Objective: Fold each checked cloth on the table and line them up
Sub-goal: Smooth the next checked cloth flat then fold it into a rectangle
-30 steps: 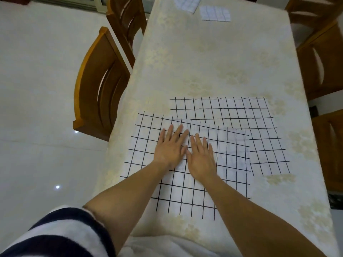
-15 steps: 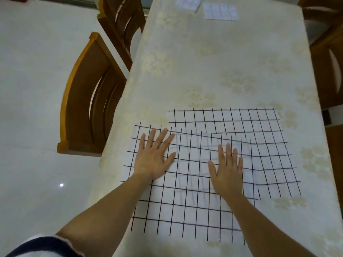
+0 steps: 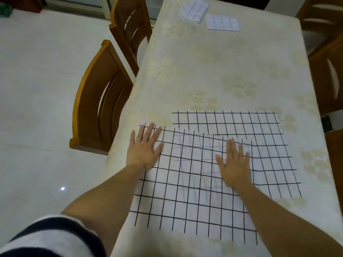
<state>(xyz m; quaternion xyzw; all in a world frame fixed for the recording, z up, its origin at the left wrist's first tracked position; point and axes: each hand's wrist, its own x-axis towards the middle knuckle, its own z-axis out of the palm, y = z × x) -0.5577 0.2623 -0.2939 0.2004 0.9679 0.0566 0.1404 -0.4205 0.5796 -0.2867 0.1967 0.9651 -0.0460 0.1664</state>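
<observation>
Now my L hand (image 3: 143, 153) & R hand (image 3: 234, 164) press flat, fingers straight, gripping nothing, on the near cloth (image 3: 185, 197); 2 folded cloths (image 3: 194, 9) (image 3: 222, 23) lie at the table's (image 3: 204, 71) far end.

White checked cloth (image 3: 194, 197) with a black grid — pale cream tablecloth (image 3: 213, 71), faint yellow floral print — orange-brown chair (image 3: 98, 101).

Cream floral table (image 3: 213, 71), checked cloths (image 3: 185, 204), folded cloths (image 3: 222, 23)

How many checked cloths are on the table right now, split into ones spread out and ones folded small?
Spread-out cloths: 2
Small folded cloths: 2
Total: 4
</observation>
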